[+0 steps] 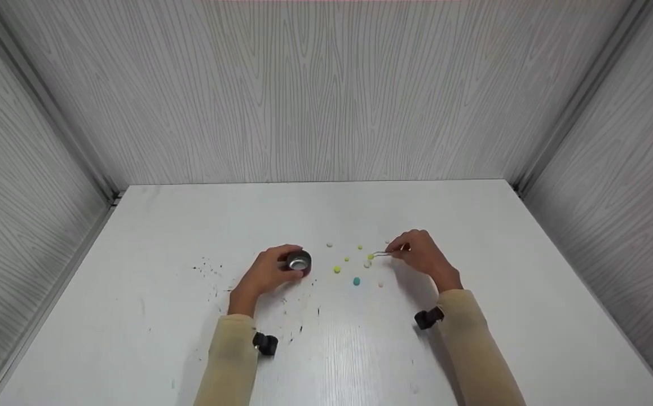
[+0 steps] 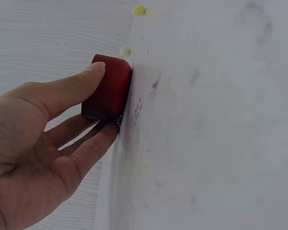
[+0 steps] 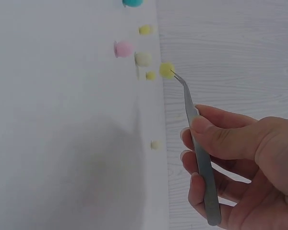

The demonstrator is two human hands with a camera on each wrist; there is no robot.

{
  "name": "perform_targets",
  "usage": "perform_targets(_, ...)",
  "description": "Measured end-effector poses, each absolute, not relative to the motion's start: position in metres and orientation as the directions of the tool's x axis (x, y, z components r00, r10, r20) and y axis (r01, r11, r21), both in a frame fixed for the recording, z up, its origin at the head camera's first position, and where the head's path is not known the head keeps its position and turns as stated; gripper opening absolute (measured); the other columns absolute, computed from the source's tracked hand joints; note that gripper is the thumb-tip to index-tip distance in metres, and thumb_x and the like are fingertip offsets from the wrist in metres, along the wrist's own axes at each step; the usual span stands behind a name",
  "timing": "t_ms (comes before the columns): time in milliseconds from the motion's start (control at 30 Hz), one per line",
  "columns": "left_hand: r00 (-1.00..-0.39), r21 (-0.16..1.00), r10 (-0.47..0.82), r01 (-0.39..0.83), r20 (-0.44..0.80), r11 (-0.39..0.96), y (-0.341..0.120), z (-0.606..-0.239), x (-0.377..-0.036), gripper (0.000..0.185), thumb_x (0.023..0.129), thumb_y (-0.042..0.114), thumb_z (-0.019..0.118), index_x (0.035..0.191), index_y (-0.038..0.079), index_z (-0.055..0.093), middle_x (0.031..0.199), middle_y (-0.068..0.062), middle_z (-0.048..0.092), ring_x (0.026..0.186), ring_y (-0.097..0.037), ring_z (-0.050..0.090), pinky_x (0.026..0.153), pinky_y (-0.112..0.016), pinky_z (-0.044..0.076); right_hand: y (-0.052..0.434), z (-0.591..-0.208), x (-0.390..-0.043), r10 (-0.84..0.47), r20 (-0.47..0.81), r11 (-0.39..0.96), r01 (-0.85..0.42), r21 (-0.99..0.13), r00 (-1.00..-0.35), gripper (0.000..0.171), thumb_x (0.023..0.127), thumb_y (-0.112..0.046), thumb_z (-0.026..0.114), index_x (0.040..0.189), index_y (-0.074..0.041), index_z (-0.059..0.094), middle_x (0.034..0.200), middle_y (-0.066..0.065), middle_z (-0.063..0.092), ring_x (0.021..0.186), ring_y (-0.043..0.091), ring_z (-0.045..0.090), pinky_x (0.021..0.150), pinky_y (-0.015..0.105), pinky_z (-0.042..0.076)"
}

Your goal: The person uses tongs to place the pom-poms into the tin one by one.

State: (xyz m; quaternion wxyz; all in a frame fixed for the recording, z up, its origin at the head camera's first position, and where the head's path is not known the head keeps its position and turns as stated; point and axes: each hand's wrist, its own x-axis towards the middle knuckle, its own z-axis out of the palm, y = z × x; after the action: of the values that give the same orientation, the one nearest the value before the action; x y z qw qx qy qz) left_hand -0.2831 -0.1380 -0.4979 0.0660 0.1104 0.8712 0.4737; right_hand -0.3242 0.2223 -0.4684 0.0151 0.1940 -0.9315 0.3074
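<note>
My left hand holds a small round cup, dark red outside and silvery inside, between thumb and fingers. Its mouth faces up in the head view, and it is at or just above the white tabletop. With my right hand I grip metal tweezers with a bent, pointed end. At their tips is a small yellow ball, apparently pinched and lifted off the table. Several other little balls lie between my hands, among them a teal one and a pink one.
A larger yellow ball lies nearest the cup, with a whitish ball farther back. Dark specks and scuffs mark the tabletop on the left. Wood-grain panels wall the table at the back and both sides.
</note>
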Motion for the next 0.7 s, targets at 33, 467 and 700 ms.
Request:
perform_targets(33,-0.967,0.843,0.253,0.126,-0.013,0.524,-0.138,-0.498,-0.283,0.058,0.091,0.01,0.078,0.146,0.01,0.058,0.149,-0.019,0.057,0.139,-0.04,0.055,0.119,-0.055,0.043,0.22,-0.468,-0.325,-0.354,0.151,0.735,-0.375,-0.565,-0.923,0.017,0.089,0.004,0.075,0.099,-0.007,0.084,0.1,0.011,0.079,0.089,0.022,0.065,0.081,0.033,0.051)
perform_targets(467,-0.966,0.838,0.259,0.131,-0.013,0.53,-0.137,-0.497,-0.284,0.057,0.091,0.008,0.078,0.145,0.009,0.058,0.147,-0.019,0.059,0.138,-0.04,0.056,0.117,-0.054,0.045,0.19,-0.459,-0.326,-0.423,0.207,0.684,-0.461,-0.565,-0.882,0.016,0.09,0.003,0.074,0.099,-0.008,0.084,0.098,0.009,0.08,0.091,0.024,0.068,0.081,0.035,0.054)
perform_targets(700,-0.964,0.84,0.265,0.148,0.006,0.522,-0.137,-0.498,-0.285,0.057,0.091,0.007,0.078,0.144,0.008,0.059,0.147,-0.02,0.059,0.137,-0.041,0.056,0.117,-0.056,0.045,0.172,-0.46,-0.325,-0.456,0.217,0.669,-0.493,-0.556,-0.863,0.016,0.09,0.003,0.074,0.099,-0.007,0.083,0.099,0.01,0.08,0.09,0.024,0.069,0.08,0.036,0.057)
